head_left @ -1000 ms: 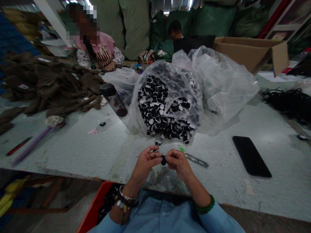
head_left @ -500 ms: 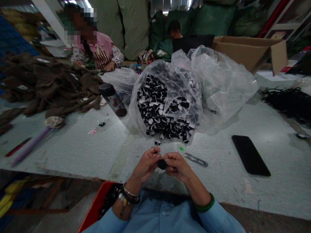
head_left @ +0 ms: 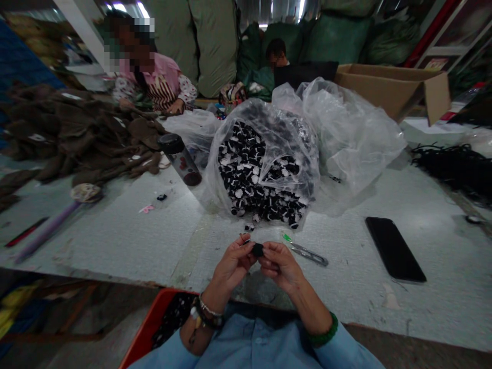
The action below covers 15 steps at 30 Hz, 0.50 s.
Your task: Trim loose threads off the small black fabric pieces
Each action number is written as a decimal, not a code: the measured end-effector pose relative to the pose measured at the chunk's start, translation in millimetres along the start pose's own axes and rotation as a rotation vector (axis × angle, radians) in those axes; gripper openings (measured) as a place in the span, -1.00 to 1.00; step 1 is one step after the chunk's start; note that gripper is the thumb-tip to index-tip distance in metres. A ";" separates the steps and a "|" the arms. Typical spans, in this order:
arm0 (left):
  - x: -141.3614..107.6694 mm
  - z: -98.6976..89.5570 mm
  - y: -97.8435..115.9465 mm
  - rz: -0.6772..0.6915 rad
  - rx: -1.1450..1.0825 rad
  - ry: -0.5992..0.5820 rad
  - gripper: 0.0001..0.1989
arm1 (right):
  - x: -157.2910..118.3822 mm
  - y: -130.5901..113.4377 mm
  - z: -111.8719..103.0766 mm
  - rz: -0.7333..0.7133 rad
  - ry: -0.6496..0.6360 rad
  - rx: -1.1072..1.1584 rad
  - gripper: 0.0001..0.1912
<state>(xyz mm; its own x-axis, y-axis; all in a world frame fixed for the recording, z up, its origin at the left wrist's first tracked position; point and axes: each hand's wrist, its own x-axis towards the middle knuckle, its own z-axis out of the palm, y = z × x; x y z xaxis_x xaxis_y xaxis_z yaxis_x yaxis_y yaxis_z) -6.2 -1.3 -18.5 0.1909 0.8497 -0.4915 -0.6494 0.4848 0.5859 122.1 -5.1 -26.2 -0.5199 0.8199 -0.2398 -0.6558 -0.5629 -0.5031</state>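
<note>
Between my two hands, over the table's near edge, is a small round black piece (head_left: pixel 258 249). My left hand (head_left: pixel 235 260) pinches its left side, and my right hand (head_left: pixel 280 261) pinches its right side. Just beyond them lies a loose black-and-white piece (head_left: pixel 249 227). Farther back, a clear plastic bag (head_left: pixel 265 169) lies open toward me, full of small black and white pieces. Metal thread snips (head_left: pixel 310 254) with a green bit (head_left: pixel 286 237) at one end rest right of my hands.
A phone (head_left: pixel 395 248) lies on the table (head_left: pixel 134 241) at right, a bottle (head_left: pixel 180 160) stands left of the bag. Brown fabric items (head_left: pixel 84 133) are heaped at left, black cords (head_left: pixel 457 166) at right. Two people sit opposite. An orange container (head_left: pixel 144 323) is below the edge.
The black piece has moved slightly up between my fingers and now shows a different tilt. My hands stay close together around it. The view has shifted slightly.
</note>
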 end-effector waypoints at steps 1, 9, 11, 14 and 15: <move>-0.5 0.1 -0.9 -0.020 -0.021 0.008 -0.70 | -0.1 1.3 -0.9 0.005 -0.009 0.027 -0.87; -16.8 2.5 3.2 -0.046 -0.151 -0.113 -0.60 | -2.5 1.4 7.7 0.130 -0.121 0.293 -0.88; -19.1 2.8 3.4 -0.023 -0.141 -0.132 -0.58 | -3.7 1.7 10.8 0.151 -0.113 0.324 -0.87; -19.0 2.2 -0.3 0.042 -0.053 -0.119 -0.57 | -5.0 6.1 11.3 0.175 -0.088 0.364 -0.84; -18.6 1.6 -2.4 0.074 -0.006 -0.110 -0.58 | -5.5 8.5 10.3 0.179 -0.081 0.374 -0.83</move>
<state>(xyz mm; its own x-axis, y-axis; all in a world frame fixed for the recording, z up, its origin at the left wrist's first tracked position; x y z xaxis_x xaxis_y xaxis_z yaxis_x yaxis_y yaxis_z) -7.0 -17.9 -9.8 0.2218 0.9009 -0.3731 -0.6691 0.4189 0.6138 113.8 -15.5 -20.5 -0.6750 0.7033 -0.2229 -0.6970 -0.7070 -0.1199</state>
